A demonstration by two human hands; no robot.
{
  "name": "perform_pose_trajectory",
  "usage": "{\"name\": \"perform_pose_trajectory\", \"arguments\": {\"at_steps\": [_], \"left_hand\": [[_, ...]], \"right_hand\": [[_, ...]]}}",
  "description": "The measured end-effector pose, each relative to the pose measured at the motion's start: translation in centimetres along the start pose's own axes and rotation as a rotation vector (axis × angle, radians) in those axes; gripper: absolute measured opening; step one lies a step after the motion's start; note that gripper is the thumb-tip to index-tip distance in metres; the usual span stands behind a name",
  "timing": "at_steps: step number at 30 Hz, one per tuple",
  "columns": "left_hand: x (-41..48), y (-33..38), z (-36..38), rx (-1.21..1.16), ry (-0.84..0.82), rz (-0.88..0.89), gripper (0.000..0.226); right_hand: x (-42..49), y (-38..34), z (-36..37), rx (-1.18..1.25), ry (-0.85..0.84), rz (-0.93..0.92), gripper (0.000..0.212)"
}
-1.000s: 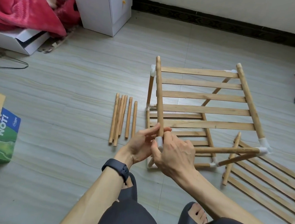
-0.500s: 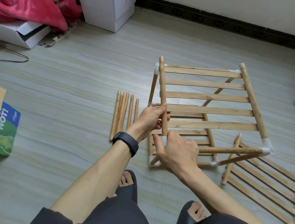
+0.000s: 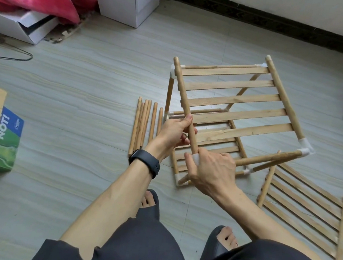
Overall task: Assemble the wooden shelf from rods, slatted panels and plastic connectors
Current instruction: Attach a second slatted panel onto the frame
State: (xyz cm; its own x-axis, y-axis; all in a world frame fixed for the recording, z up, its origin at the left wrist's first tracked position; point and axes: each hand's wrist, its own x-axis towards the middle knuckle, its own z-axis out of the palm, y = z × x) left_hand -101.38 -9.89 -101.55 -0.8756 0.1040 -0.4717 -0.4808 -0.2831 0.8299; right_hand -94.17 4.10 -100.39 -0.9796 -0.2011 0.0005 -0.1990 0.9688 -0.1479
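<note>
My left fingers [image 3: 185, 123] are curling round the side rod [image 3: 184, 97] of the half-built shelf [image 3: 231, 99], midway along it. My right fingers [image 3: 188, 162] are pinching the white connector [image 3: 196, 157] at that rod's near end. Spare rods [image 3: 144, 125] are lying on the floor [image 3: 75, 100], just beside my left wrist.
</note>
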Motion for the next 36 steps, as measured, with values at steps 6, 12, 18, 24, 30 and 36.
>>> {"name": "perform_pose_trajectory", "arguments": {"at_steps": [6, 12, 18, 24, 30, 36], "left_hand": [[-0.2, 0.9, 0.7, -0.015, 0.038, 0.0, 0.035], [-0.4, 0.6, 0.2, 0.013, 0.024, 0.022, 0.037], [-0.4, 0.3, -0.1, 0.018, 0.026, 0.022, 0.037], [-1.1, 0.1, 0.0, 0.138, 0.06, 0.003, 0.04], [-1.6, 0.6, 0.1, 0.22, 0.082, -0.018, 0.044], [-2.4, 0.7, 0.0, 0.282, 0.094, -0.05, 0.043]], "right_hand": [[0.1, 0.4, 0.3, 0.06, 0.079, -0.005, 0.043], [-0.3, 0.6, 0.7, 0.022, 0.137, -0.071, 0.042], [-0.4, 0.9, 0.8, 0.032, 0.225, -0.144, 0.039], [-1.1, 1.1, 0.8, 0.017, 0.273, -0.173, 0.04], [-1.1, 1.1, 0.9, 0.024, 0.308, -0.179, 0.036], [-1.5, 1.6, 1.2, 0.056, 0.355, -0.166, 0.038]]}}
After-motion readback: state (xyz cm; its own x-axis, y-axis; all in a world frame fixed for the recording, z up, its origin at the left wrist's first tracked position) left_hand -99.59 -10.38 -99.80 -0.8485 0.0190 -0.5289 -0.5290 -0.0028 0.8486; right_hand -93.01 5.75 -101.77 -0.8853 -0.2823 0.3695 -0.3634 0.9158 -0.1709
